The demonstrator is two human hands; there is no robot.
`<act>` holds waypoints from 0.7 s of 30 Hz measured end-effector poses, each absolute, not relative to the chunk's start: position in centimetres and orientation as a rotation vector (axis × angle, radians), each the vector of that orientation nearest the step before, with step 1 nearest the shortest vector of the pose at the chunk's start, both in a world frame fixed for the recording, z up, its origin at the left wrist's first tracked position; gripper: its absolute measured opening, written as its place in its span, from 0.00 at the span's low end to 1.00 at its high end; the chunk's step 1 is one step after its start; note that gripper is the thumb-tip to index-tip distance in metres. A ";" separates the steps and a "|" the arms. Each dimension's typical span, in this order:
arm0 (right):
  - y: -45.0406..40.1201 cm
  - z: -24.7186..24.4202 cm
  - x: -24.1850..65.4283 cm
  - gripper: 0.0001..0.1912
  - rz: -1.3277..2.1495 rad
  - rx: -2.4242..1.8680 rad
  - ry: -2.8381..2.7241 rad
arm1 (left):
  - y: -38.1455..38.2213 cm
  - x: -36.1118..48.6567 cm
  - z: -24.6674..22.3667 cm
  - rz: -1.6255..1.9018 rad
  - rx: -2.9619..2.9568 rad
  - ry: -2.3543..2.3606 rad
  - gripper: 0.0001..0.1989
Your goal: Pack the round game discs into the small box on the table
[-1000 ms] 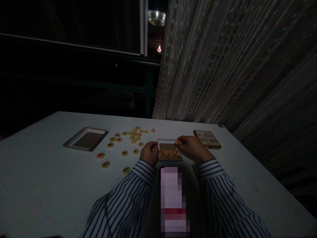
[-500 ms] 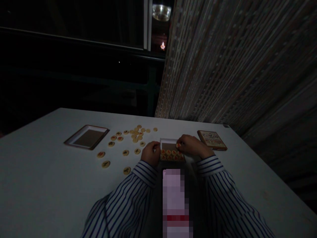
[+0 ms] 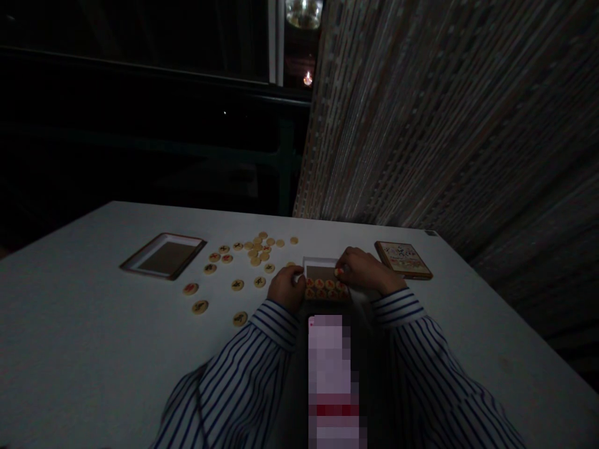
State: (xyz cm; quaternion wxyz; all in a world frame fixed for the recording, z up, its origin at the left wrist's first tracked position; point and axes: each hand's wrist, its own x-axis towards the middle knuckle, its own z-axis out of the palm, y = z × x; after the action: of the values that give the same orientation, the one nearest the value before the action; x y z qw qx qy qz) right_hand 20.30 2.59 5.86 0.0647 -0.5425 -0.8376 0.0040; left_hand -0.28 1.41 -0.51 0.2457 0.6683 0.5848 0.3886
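Head view: right hand [image 3: 364, 272] pinches piece [image 3: 339, 272] at box [image 3: 321, 272]; left hand [image 3: 284, 289] grip unclear; loose pinch could drop piece.

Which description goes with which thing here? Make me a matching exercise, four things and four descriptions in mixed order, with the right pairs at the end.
Things
1. Left hand
2. Right hand
3. Phone
4. Curtain

Descriptions
A. Hanging beyond the far edge of the table, toward the right
B. Lit pinkish screen, between the striped sleeves
C. At the left edge of the open box
D. Fingertips on a red-marked piece

Right pairs: 1-C, 2-D, 3-B, 4-A
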 end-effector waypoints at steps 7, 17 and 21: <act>2.8 5.6 20.3 0.10 -0.005 -1.665 -2.552 | 1.4 -0.4 -0.6 1.026 1.877 1.566 0.12; 2.8 5.6 20.3 0.10 -0.025 -1.682 -2.575 | 1.2 -0.3 -0.3 1.017 1.868 1.572 0.12; 2.7 5.7 20.3 0.09 -0.017 -1.674 -2.571 | 1.2 -0.3 -0.3 1.023 1.871 1.569 0.12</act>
State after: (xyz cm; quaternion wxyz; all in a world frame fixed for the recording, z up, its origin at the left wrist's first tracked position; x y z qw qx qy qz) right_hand 20.35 2.72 5.69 0.0370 -0.5453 -0.8374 -0.0056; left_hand -0.33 1.20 -0.26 0.2446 0.6854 0.5745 0.3746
